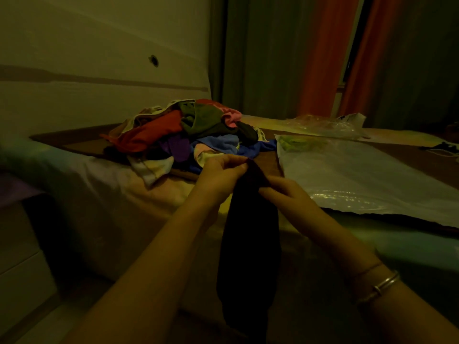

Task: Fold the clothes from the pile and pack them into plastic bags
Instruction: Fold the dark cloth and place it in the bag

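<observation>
On the bed, in dim light: a heap of clothes, plastic bags, and two hands raised over the near edge.
Bed (pixel 119 184): pale sheet at the near left corner, a brown cover further back carrying the things.
Pile of clothes (pixel 188 135): lies on the brown cover, left of centre; red, olive, pink, blue, purple and cream pieces tumbled together, none folded.
Dark garment (pixel 250 234): held up in the air in front of the pile, hanging straight down as a long narrow strip between the forearms; its colour reads black or very dark brown, and the kind of garment cannot be told.
Left hand (pixel 221 175): fingers curled, pinching the top edge of the dark garment at its left corner.
Right hand (pixel 288 194): fingers curled onto the garment's upper right edge, slightly lower than the left hand; the two hands are close together.
Bracelets (pixel 382 284): a metal bangle and a thin thread band on the right wrist.
Flat plastic bag (pixel 360 177): large, clear-white, spread on the bed to the right of the pile, something green showing at its far left corner.
Crumpled plastic bags (pixel 330 125): lie behind the flat one, near the far edge.
Curtains (pixel 325 55): orange and grey-green, hanging behind the bed.
</observation>
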`<act>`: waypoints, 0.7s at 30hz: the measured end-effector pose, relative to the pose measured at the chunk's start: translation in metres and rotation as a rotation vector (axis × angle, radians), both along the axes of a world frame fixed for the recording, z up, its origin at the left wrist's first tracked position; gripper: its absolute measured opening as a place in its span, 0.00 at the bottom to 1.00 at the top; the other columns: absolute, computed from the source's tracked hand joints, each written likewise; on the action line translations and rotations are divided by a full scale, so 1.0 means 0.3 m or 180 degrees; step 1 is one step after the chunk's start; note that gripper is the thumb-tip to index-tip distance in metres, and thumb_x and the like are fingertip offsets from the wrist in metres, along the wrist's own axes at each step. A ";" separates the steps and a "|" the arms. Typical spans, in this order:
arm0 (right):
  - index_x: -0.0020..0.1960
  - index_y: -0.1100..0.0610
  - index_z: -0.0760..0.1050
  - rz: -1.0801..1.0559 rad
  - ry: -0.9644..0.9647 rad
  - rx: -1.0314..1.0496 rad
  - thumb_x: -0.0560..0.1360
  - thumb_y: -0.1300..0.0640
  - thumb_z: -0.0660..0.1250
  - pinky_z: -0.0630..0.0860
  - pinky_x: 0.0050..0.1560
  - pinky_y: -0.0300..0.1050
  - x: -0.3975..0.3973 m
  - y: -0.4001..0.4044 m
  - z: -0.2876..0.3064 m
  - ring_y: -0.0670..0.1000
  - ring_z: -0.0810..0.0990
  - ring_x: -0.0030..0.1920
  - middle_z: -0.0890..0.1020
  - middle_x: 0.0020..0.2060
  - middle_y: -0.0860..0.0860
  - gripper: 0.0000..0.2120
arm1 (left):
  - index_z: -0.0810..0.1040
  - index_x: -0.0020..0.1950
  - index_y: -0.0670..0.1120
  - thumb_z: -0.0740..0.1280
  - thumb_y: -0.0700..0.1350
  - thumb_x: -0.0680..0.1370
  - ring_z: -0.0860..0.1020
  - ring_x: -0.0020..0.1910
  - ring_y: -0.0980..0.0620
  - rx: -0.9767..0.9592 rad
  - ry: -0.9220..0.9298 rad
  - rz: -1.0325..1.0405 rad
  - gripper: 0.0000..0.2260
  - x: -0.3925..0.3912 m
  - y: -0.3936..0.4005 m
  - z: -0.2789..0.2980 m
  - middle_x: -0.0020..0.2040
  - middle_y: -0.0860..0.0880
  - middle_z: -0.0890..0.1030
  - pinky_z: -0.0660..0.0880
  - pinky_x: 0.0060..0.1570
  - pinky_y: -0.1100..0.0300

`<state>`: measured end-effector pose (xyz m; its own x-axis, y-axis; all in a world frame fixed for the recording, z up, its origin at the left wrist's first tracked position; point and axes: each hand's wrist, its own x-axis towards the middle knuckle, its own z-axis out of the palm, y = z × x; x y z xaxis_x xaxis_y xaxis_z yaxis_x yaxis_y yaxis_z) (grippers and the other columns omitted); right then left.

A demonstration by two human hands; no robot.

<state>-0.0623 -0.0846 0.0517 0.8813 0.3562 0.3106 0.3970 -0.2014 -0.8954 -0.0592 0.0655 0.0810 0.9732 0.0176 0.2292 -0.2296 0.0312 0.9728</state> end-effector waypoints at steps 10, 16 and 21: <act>0.39 0.50 0.79 -0.0411 -0.0737 -0.1991 0.74 0.47 0.68 0.72 0.35 0.46 -0.005 -0.142 -0.005 0.48 0.77 0.33 0.79 0.32 0.50 0.08 | 0.84 0.38 0.45 0.55 0.27 0.74 0.76 0.45 0.37 0.2069 -0.0930 0.0703 0.21 0.029 0.071 -0.041 0.51 0.41 0.79 0.69 0.37 0.56; 0.60 0.50 0.79 -0.0500 -0.0705 -0.2555 0.76 0.50 0.68 0.71 0.41 0.32 -0.044 -0.174 -0.019 0.44 0.75 0.43 0.74 0.41 0.44 0.13 | 0.83 0.49 0.40 0.58 0.29 0.77 0.73 0.49 0.46 0.2352 -0.1398 0.1666 0.15 0.069 0.150 -0.041 0.49 0.46 0.70 0.69 0.49 0.56; 0.60 0.46 0.77 -0.0748 -0.0994 -0.2960 0.76 0.47 0.66 0.68 0.48 0.42 -0.031 -0.197 -0.028 0.39 0.68 0.42 0.71 0.41 0.42 0.14 | 0.79 0.52 0.40 0.66 0.33 0.75 0.73 0.50 0.47 0.2408 -0.1328 0.1688 0.08 0.070 0.177 -0.049 0.56 0.47 0.69 0.73 0.52 0.54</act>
<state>-0.0716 -0.1436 0.0431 0.8870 0.4022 0.2270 0.4473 -0.8704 -0.2058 -0.0382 0.1185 0.0663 0.7218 0.1337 0.6791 -0.3609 -0.7646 0.5340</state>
